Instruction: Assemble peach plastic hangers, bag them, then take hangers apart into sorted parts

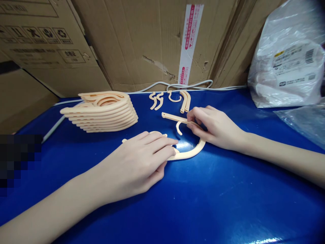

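Note:
A cream plastic folding hanger [189, 154] lies on the blue table, partly covered by both hands. My left hand [144, 159] is over its left part, fingers bent down onto the plastic and thumb close to the near side. My right hand [213, 127] pinches the hanger's right arm between thumb and fingers. A straight end of that arm sticks out to the left of the fingers, with a small curved hook [179, 128] just below it. What lies under my left palm is hidden.
A neat stack of cream hangers [101, 112] stands at left. Loose S-shaped pieces [156, 101], a hook [175, 97] and two curved arms [185, 101] lie at the back. White cable [177, 85], cardboard boxes [142, 44] and a plastic bag [286, 57] border the blue table [203, 203].

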`<state>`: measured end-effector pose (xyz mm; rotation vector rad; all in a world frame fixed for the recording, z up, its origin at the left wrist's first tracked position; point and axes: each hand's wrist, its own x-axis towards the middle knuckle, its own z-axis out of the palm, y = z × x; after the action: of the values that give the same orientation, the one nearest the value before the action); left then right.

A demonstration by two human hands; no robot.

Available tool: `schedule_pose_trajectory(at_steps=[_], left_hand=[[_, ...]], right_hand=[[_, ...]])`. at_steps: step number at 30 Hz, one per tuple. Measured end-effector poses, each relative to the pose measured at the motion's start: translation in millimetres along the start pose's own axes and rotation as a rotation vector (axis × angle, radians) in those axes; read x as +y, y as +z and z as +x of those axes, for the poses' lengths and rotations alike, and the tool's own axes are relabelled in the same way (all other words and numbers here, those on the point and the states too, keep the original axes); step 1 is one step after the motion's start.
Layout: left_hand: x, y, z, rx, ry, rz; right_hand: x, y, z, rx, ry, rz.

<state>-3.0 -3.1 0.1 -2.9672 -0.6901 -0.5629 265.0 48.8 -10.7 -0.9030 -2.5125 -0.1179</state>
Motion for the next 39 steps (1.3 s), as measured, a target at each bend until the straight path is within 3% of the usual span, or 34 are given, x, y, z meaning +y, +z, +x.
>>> schedule_pose_trajectory(at_steps=[9, 39], left_hand=[[-2.4, -5.4, 3.1, 0.001, 0.035, 0.064], [0.4, -0.7, 1.1, -0.039, 0.001, 0.051]], right_hand=[[-3.7, -3.2, 0.8, -0.021, -0.159, 0.107], [-8.3, -3.6, -0.8, -0.074, -0.199, 0.168]])
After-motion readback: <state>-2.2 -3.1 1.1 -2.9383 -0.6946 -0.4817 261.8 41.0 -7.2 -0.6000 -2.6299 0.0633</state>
